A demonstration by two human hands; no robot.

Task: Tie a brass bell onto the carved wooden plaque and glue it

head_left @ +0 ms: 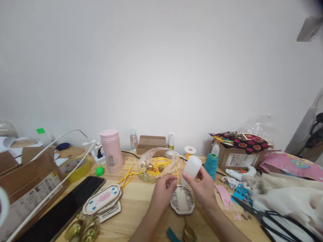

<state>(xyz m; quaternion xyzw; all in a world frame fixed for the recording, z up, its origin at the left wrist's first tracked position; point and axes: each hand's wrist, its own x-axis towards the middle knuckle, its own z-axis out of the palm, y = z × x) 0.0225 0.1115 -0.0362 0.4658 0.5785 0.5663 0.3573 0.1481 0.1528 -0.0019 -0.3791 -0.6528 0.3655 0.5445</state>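
Observation:
My right hand (200,183) is closed around a white squeeze bottle (193,167), tilted with its narrow end down over a wooden plaque (182,201). The plaque has a lattice border and a plain middle, and lies on the table. Beside its upper left edge is my left hand (165,188), fingers curled together; whatever they pinch is hidden. A yellow cord (177,173) runs up from the plaque's top. Below the plaque sits a brass-coloured bell (188,232), near a teal strip (173,234).
Decorated plaques (102,200) are stacked at left, with brass bells (82,230) and a phone (63,208). A plastic bag (158,164) of yellow cords lies behind my hands. A teal thread cone (211,164), black scissors (275,218) and fabric (287,195) are on the right.

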